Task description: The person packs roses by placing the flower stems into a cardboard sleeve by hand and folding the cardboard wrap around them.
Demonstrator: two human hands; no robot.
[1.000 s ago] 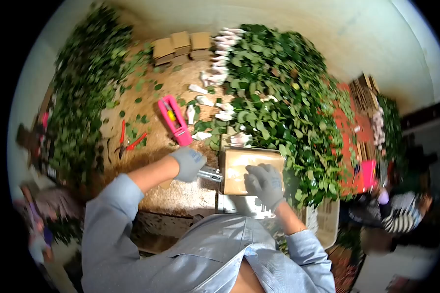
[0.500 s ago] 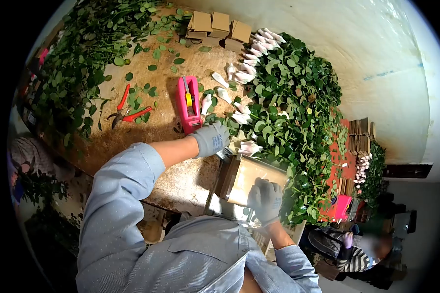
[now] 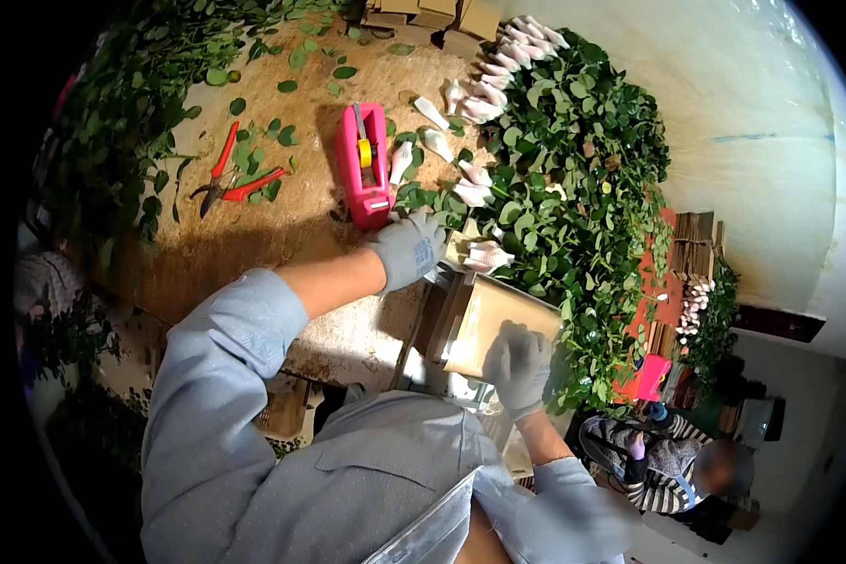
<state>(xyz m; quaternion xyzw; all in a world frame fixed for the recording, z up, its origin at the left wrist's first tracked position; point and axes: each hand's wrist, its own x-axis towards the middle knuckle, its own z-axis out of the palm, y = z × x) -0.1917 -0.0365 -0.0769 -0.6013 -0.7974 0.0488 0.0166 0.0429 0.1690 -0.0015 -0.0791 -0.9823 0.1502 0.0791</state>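
My left hand (image 3: 406,252), in a grey glove, is closed with its fingers curled at the upper left corner of a metal-edged frame; what it grips is hidden. My right hand (image 3: 520,368), gloved too, rests on a tan cardboard sheet (image 3: 489,320) in that frame, fingers slightly bent and holding nothing. Just above my left hand stands a pink tape dispenser (image 3: 365,169) with a yellow roll. White-wrapped flower heads (image 3: 487,256) on leafy stems lie beyond the sheet.
Red-handled pruning shears (image 3: 230,179) and loose leaves are on the wooden table (image 3: 254,211). Cardboard pieces (image 3: 423,14) are stacked at the back. A leafy heap (image 3: 573,169) covers the right side. Another person (image 3: 667,461) in striped sleeves is at the lower right.
The view has turned and shifted, so the table things appear higher. My left hand is now at the frame's upper corner, near the dispenser. My right hand's fingers are closer together on the sheet.
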